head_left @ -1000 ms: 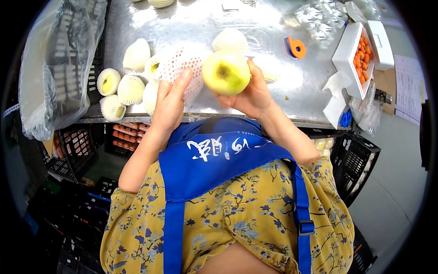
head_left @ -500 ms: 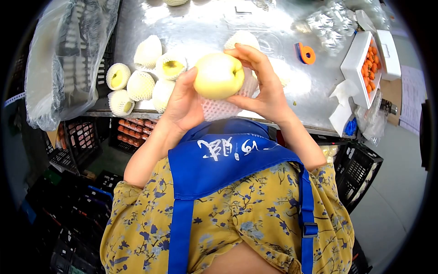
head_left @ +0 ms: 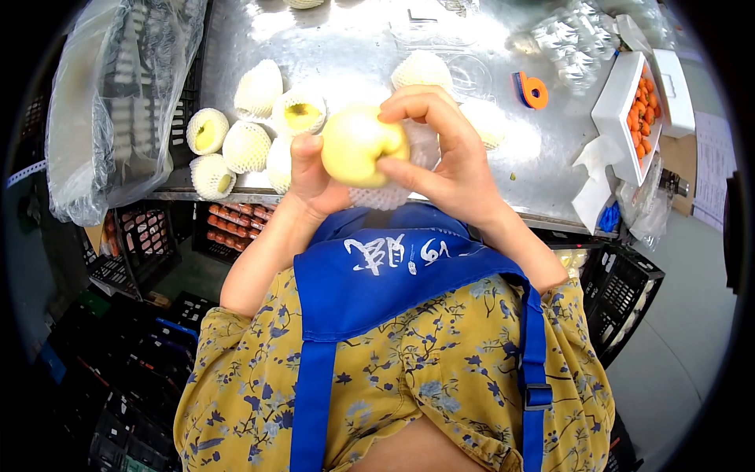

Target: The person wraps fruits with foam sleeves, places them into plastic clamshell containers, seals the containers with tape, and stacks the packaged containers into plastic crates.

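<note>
A bare yellow apple [head_left: 358,145] is held up near the table's front edge, in front of my chest. My left hand [head_left: 314,177] supports it from the left, thumb against its side. My right hand [head_left: 452,149] pinches its right end, with fingertips on top and the thumb by the dimple. A white foam net [head_left: 381,197] hangs beneath and behind the apple; how it is held is partly hidden. Left of my hands, several fruits in foam nets [head_left: 246,147] stand grouped on the metal table [head_left: 346,47]. Another netted fruit [head_left: 422,71] sits just beyond my right hand.
An orange tape roll [head_left: 533,93] lies to the right on the table. Farther right stands a white foam box [head_left: 613,110] of small orange fruits, near clear plastic packs [head_left: 574,43]. A plastic-covered crate [head_left: 118,110] stands at the left. Black crates [head_left: 621,295] sit below.
The apple has shifted slightly left and down and turned, so its dimple faces more toward me. My right hand's fingers have moved with it.
</note>
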Demonstrator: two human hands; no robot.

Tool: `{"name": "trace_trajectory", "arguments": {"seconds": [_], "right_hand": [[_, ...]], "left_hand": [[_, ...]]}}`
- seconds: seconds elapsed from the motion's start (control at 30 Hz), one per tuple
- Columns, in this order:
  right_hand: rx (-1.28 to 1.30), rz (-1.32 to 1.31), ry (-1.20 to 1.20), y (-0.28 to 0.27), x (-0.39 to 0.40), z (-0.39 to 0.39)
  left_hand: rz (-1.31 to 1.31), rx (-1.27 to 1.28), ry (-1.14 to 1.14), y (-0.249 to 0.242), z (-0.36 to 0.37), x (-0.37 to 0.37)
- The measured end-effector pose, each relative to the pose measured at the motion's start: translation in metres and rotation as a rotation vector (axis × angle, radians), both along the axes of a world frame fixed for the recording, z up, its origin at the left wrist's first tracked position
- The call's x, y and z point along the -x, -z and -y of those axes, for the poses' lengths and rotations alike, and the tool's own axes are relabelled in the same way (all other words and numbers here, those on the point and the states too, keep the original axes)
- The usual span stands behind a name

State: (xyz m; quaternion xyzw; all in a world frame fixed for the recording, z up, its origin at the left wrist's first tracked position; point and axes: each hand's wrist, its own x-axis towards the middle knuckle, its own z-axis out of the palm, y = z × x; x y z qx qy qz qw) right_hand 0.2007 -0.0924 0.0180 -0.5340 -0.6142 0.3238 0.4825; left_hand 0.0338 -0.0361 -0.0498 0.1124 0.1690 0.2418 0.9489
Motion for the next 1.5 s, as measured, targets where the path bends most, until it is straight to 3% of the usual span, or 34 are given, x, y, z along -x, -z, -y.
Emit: {"name": "trace_trajectory", "arguments": {"seconds": [0.1,0.2,0.3,0.37,0.43,0.57,0.63,0.67,0.73,0.8,0.83,0.87,0.93,1.13,1.27,1.5], "right_hand": [[-0.004,0.027,-0.102,-0.002,-0.006,-0.003],[0.018,0.123,-0.12,-0.01,-0.003,0.001],[0.069,-0.505,0.047,0.003,-0.012,-0.001],[0.041,-0.467,0.245,0.016,-0.025,0.005],[0.161,-0.734,0.099,0.02,-0.039,0.011],[0.686,-0.564,-0.017,0.03,-0.024,0.019],[0.694,-0.766,-0.054,0.02,-0.006,0.018],[0.648,-0.727,-0.057,0.019,-0.004,0.016],[0.554,-0.646,-0.063,0.019,-0.003,0.012],[0.21,-0.119,-0.005,0.009,-0.005,0.003],[0.038,0.14,0.024,0.007,-0.004,-0.001],[-0.053,0.173,0.06,0.01,-0.001,-0.002],[-0.101,0.211,0.087,0.015,0.004,-0.003],[-0.049,0.272,0.096,0.017,0.006,-0.004],[0.042,0.291,0.177,0.027,0.01,-0.001],[0.34,-0.244,0.215,0.057,-0.001,-0.004]], "left_hand": [[-0.009,0.032,0.071,0.004,0.001,0.006],[0.014,-0.093,0.098,0.005,-0.003,0.007],[-0.043,-0.428,0.089,-0.002,-0.01,0.006],[-0.142,-0.568,0.034,-0.018,-0.012,0.003],[-0.244,-0.733,-0.054,-0.022,-0.013,0.002],[-0.509,-1.118,-0.041,-0.026,-0.013,0.008],[-0.592,-1.346,-0.049,-0.03,-0.009,0.007],[-0.626,-1.4,-0.002,-0.031,-0.006,0.006],[-0.412,-1.093,-0.072,-0.019,-0.008,0.007],[-0.451,-0.88,-0.051,-0.018,-0.01,0.002],[-0.392,-0.655,-0.021,-0.022,-0.009,-0.001],[-0.332,-0.431,0.008,-0.025,-0.007,-0.003],[-0.245,-0.135,0.037,-0.031,0.0,-0.007],[-0.032,0.126,0.067,-0.019,0.003,-0.01],[-0.306,0.157,0.044,-0.035,0.008,-0.022],[-0.361,0.211,0.065,-0.044,0.017,-0.032]]}}
